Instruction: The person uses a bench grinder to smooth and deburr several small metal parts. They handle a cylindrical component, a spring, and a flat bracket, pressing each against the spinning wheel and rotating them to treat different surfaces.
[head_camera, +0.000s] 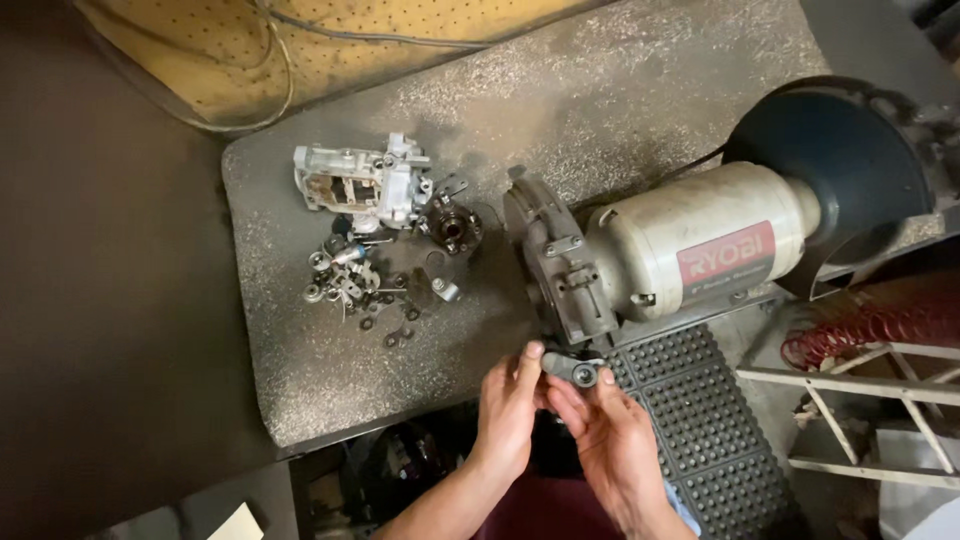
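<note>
Both hands meet at the near edge of the counter (300, 370), pinching one small dark metal part (573, 368) between them. The left hand (508, 408) grips its left end with thumb and fingertips; the right hand (610, 440) closes on the right end, thumb pressed by the round boss. The part sits in the air just off the counter edge, directly below the grey wheel guard (553, 262) of the bench grinder (690, 250), close but apparently not touching.

Up the counter lie a silver machined housing (358, 185), a round hub piece (452, 228) beside it, and a loose scatter of small bearings and washers (355, 290). A black studded mat (700, 420) lies under the right hand.

Risks, as a judgement: the hold is fingertip-only and over open space, so a slip would likely send the part down into the dark clutter below the counter. The hands work near the grinder guard; a knuckle could catch its edge. An elbow sweep could scatter the small loose pieces.
</note>
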